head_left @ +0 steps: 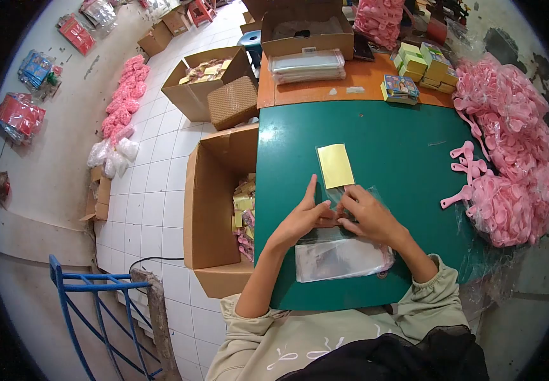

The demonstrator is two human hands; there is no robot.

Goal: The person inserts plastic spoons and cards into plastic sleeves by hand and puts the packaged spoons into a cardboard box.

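A yellow card (336,166) lies on the green table inside what looks like a clear plastic bag (329,196), whose near part reaches down between my hands. My left hand (307,218) is at the bag's left side, index finger stretched forward, thumb and other fingers curled in on the plastic. From the right, my right hand (368,214) pinches the bag below the card with bent fingers. The fingertips of both hands nearly meet, hiding part of the plastic. A stack of flat clear bags (341,259) lies just in front of me, under my wrists.
Pink plastic spoons (468,166) lie loose at the right, beside large bags of spoons (509,146). Small yellow boxes (421,63) and more clear bags (306,65) sit on the orange surface (363,89) behind. An open carton (214,190) holding packed items stands left of the table.
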